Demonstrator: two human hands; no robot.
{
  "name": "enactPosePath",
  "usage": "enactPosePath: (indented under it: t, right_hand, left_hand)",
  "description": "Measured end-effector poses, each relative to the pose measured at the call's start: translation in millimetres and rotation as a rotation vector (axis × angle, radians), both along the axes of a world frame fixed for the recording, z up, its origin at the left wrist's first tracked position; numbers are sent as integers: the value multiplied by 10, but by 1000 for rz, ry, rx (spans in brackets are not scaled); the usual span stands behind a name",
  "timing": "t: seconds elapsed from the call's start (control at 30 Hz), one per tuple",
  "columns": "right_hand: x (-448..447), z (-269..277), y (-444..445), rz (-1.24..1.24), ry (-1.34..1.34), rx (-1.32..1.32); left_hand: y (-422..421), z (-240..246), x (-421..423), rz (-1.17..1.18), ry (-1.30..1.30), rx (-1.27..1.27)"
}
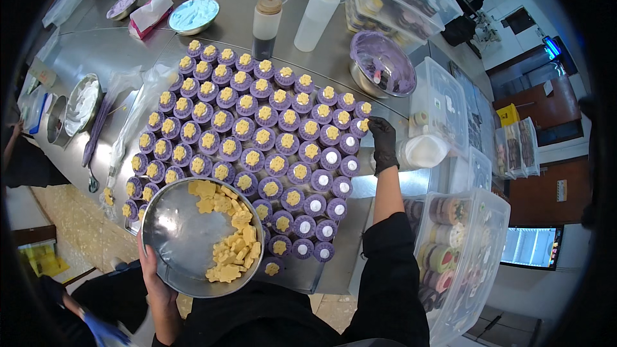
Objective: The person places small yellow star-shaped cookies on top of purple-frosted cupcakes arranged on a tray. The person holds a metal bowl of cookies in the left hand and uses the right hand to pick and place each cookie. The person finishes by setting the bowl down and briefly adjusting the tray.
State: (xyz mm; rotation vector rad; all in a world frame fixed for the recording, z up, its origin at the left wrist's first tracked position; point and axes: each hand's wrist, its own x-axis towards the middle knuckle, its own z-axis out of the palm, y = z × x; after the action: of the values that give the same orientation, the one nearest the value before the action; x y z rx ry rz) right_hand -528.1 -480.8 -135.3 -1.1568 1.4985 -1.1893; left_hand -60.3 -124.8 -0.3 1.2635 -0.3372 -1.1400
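Observation:
My bare left hand [158, 272] grips the rim of a round metal pan [181, 236]. A pile of yellow flower-shaped cookies [231, 255] lies along the pan's right side. My right hand [384, 144], in a black glove, pinches a similar cookie [364, 124] at a purple-topped cup near the right edge of the batch. Rows of these purple cream-topped cups [243, 127] stand close together on a metal tray [308, 277]. Most carry a yellow cookie; several at the lower right show a white cream dollop [315, 206] instead. The pan hides some cups at the lower left.
Beyond the cups stand two squeeze bottles [315, 17] and a bowl smeared with purple cream [359, 58]. Bowls of blue cream [193, 14] and white cream [84, 106] sit farther off. Clear plastic boxes [462, 250] line the right. At lower left is another person's blue-gloved hand [103, 330].

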Motion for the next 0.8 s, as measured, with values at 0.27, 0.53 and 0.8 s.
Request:
enactPosePath:
  t: [0.27,0.53,0.8]
  right_hand:
    - [48,-103,-60,-38,240,-116]
    - [164,67,233,-16,969,-437]
    - [201,142,355,4,1153,-336]
  left_hand:
    - [-47,-9,-53,17,-3,71]
    - [-77,6,-95,9,-43,61]
    - [-69,59,-125,3,-81,29]
